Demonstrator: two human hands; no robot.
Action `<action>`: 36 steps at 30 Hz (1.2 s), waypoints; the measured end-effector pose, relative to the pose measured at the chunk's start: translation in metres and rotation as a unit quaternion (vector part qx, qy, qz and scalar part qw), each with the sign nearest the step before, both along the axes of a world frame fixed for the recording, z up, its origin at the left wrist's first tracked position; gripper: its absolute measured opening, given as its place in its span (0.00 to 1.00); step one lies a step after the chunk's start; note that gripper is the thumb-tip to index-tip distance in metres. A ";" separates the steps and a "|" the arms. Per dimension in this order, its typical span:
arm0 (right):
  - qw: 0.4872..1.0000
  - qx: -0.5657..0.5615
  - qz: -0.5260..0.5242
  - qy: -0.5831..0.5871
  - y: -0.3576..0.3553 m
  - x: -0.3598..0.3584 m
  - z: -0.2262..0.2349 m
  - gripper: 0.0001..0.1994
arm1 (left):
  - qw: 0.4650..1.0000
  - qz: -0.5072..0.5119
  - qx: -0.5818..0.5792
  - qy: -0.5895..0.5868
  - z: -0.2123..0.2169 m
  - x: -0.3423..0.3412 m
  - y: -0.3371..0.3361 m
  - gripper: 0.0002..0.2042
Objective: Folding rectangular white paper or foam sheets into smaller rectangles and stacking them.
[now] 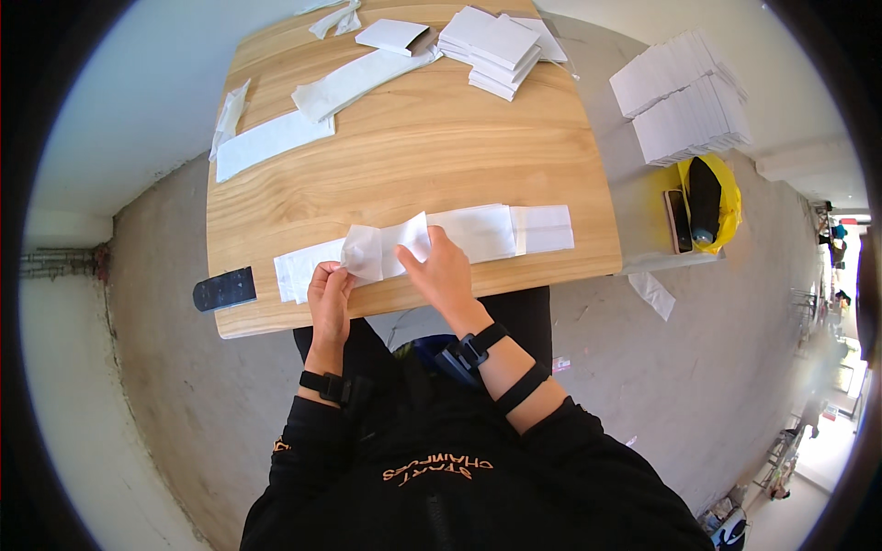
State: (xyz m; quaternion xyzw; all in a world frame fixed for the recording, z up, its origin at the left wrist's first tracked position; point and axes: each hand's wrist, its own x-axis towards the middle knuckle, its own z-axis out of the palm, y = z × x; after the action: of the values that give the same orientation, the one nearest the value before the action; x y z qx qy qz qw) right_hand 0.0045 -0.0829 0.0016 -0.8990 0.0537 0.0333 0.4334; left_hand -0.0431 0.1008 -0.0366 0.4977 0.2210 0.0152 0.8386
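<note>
Near the table's front edge lies a row of overlapping flat white paper pieces [473,230], some with a folded edge. My left hand [329,298] pinches the lower corner of a thin translucent white sheet [365,253], raised above the left part of the row. My right hand [443,275] is over the middle of the row, thumb and forefinger apart, beside a lifted white paper flap [412,236]. The thumb reaches toward the flap; whether it touches is hard to tell. The other right fingers are mostly hidden.
A dark phone-like object [225,289] lies at the table's left edge. White sleeves [363,83], an open white box [395,37] and stacked white packets [491,50] lie toward the back. To the right are tall paper stacks [684,101] and a yellow bag [729,202] holding a dark bottle.
</note>
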 end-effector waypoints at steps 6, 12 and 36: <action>0.994 0.090 0.012 -0.052 -0.008 0.007 0.000 0.13 | 0.998 0.022 -0.052 -0.013 0.015 0.003 0.011 0.03; 0.990 0.124 -0.012 -0.067 -0.056 0.014 0.019 0.12 | 0.991 0.079 -0.092 -0.048 0.048 0.012 0.037 0.11; 0.988 0.055 -0.141 0.002 -0.130 0.003 -0.025 0.12 | 0.670 -0.245 0.688 -0.131 0.060 -0.003 -0.047 0.35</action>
State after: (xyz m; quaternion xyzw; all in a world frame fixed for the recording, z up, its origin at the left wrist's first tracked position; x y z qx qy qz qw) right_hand 0.0070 -0.2125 -0.0236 -0.8572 0.1791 -0.0235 0.4823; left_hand -0.0464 0.0538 0.0232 0.9629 -0.0938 0.0217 0.2522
